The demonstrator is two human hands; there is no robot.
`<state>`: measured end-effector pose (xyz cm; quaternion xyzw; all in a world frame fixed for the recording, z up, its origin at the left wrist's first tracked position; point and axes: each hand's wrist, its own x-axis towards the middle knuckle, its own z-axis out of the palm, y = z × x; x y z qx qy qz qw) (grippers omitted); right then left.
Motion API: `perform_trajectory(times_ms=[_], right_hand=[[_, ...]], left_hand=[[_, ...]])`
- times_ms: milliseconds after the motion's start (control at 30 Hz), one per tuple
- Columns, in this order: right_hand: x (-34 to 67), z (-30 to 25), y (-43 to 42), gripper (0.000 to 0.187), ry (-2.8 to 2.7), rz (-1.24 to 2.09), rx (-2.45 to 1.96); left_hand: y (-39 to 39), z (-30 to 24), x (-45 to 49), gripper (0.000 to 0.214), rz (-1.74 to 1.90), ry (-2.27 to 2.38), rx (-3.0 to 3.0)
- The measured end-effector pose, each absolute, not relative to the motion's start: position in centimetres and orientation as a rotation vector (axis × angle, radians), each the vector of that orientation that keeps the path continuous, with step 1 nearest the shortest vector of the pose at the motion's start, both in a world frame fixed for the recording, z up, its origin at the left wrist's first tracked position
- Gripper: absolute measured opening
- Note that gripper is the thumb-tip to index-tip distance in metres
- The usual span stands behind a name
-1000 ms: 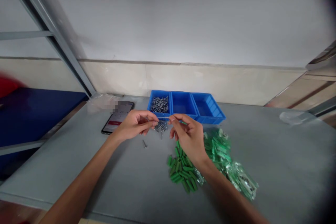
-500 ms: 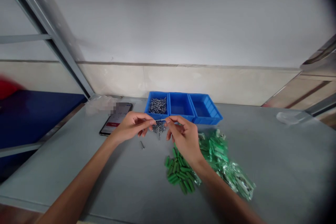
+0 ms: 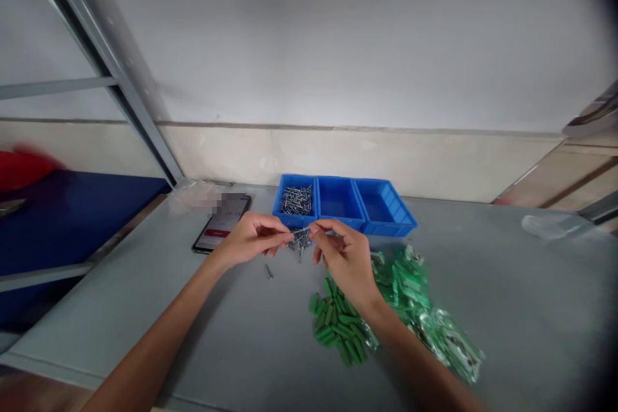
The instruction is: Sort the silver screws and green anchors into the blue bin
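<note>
A thin silvery screw (image 3: 301, 231) spans the gap between my two hands, above the table. My left hand (image 3: 255, 238) pinches one end with thumb and fingertips, and my right hand (image 3: 344, 259) pinches the other. Behind and below them lies a small heap of loose screws (image 3: 300, 243), partly covered by the fingers. One single screw (image 3: 269, 271) rests nearer to me on the left. Green plastic wall plugs (image 3: 338, 325) are piled below my right hand. Clear bags with green plugs and metal pieces (image 3: 410, 283) lie beside my right forearm.
At the back, a blue three-part bin (image 3: 386, 228) holds screws in its left compartment. A phone (image 3: 207, 241) and crumpled clear plastic (image 3: 190, 196) lie on the left. Another clear plastic piece (image 3: 543, 226) is at the far right of the grey table (image 3: 232, 347). A metal post (image 3: 145, 135) rises at left.
The view has shifted slightly, so the table things appear a little farther right and lower. Both hands keep their pinch on the screw, which looks slightly more tilted.
</note>
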<state>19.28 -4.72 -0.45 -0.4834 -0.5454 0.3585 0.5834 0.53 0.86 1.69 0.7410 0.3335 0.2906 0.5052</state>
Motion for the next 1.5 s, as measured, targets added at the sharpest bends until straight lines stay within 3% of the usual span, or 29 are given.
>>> perform_trajectory(times_ms=[367,833,1500], right_hand=[[19.3,0.1,-5.1,0.011,-1.372,0.668,-1.152],[19.1,-0.4,-5.1,0.007,-1.539,0.517,-1.130],[18.8,-0.7,-5.2,0.022,-1.625,0.530,-1.117]], left_hand=[[0.9,1.1,0.9,0.023,0.586,0.791,1.778],[1.5,0.7,0.8,0.031,0.690,0.878,1.776],[1.2,0.9,0.9,0.029,0.645,0.922,1.807]])
